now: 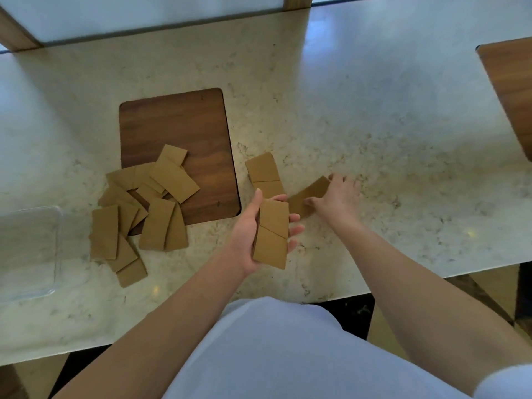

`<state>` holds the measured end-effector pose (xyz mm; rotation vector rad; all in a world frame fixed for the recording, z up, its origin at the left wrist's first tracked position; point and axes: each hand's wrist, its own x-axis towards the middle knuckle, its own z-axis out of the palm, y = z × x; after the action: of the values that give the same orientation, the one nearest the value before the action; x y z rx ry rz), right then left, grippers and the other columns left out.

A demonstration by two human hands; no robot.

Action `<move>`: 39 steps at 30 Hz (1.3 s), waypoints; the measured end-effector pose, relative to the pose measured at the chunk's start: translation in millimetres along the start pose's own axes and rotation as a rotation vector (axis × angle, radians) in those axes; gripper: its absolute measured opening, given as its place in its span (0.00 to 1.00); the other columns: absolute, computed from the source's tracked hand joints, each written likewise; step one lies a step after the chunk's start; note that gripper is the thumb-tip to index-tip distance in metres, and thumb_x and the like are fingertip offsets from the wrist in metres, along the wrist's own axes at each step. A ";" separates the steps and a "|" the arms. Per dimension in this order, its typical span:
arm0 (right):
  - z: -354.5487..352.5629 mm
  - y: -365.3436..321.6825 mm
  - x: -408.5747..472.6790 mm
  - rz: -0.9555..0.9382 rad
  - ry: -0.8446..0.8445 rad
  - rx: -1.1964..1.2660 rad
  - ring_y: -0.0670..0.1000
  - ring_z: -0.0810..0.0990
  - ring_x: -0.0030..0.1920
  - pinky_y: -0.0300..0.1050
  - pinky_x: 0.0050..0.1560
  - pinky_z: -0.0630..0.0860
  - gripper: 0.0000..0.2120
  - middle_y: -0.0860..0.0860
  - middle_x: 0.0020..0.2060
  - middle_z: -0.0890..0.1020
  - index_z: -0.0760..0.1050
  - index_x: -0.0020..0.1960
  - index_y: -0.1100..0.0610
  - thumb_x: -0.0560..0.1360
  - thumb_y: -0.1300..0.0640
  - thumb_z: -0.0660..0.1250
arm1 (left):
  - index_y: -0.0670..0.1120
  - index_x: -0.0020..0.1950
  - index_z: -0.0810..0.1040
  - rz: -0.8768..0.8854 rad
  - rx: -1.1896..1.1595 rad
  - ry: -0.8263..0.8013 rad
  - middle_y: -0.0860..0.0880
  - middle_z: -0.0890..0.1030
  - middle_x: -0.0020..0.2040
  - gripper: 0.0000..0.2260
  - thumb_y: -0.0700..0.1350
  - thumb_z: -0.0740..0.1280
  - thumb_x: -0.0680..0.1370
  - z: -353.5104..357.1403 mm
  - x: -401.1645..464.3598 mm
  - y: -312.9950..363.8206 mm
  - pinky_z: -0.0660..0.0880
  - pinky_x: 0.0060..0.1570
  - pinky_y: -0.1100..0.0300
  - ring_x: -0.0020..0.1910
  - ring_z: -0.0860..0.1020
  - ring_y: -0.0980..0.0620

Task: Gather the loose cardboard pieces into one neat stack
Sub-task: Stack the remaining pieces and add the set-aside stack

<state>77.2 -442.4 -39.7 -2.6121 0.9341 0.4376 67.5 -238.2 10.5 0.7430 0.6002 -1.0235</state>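
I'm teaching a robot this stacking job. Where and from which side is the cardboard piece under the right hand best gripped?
Grip the cardboard piece across its narrow width, near its far-right end, coming from above and the right. It lies flat on the counter, slanted, with its near-left end close to the stack held in the left hand. The right hand already spans that free end, thumb on the near edge.

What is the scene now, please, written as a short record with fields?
surface: pale marble counter
left hand: holds a small stack of brown cardboard pieces
right hand: fingers on one brown cardboard piece lying on the counter
loose pile: many brown pieces, partly on the dark wooden board
near left edge: clear plastic container
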 end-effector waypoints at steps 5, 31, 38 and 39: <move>-30.8 14.1 0.2 -0.055 -0.114 0.196 0.57 0.77 0.61 0.50 0.56 0.75 0.28 0.57 0.66 0.79 0.75 0.70 0.56 0.75 0.45 0.74 | 0.47 0.63 0.81 -0.023 0.037 0.046 0.37 0.83 0.46 0.19 0.60 0.65 0.82 -8.0 -6.3 3.2 0.80 0.32 0.55 0.38 0.83 0.42; 38.6 -192.5 -137.0 -0.511 -0.642 0.291 0.50 0.79 0.57 0.48 0.58 0.77 0.21 0.46 0.53 0.79 0.72 0.62 0.52 0.74 0.52 0.76 | 0.43 0.62 0.77 -0.015 -0.073 0.013 0.42 0.80 0.44 0.17 0.52 0.73 0.79 -158.4 -111.6 32.8 0.77 0.34 0.56 0.35 0.77 0.47; 90.5 -256.6 -138.0 -0.498 -0.367 0.059 0.58 0.69 0.65 0.54 0.62 0.71 0.33 0.54 0.64 0.72 0.70 0.70 0.56 0.73 0.40 0.74 | 0.47 0.62 0.79 0.090 -0.306 0.113 0.40 0.79 0.43 0.17 0.54 0.71 0.78 -222.7 -137.3 45.8 0.77 0.33 0.54 0.36 0.78 0.45; 98.3 -267.3 -140.9 -0.550 -0.281 -0.011 0.59 0.68 0.66 0.56 0.63 0.69 0.33 0.55 0.64 0.71 0.69 0.69 0.56 0.73 0.39 0.74 | 0.47 0.60 0.79 0.103 -0.327 0.126 0.40 0.80 0.43 0.15 0.55 0.70 0.79 -229.6 -140.0 48.3 0.78 0.33 0.54 0.36 0.78 0.45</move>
<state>130.8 -129.9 -18.5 -2.5785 0.1115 0.6296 31.8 31.6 -13.4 0.5451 0.8073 -0.7632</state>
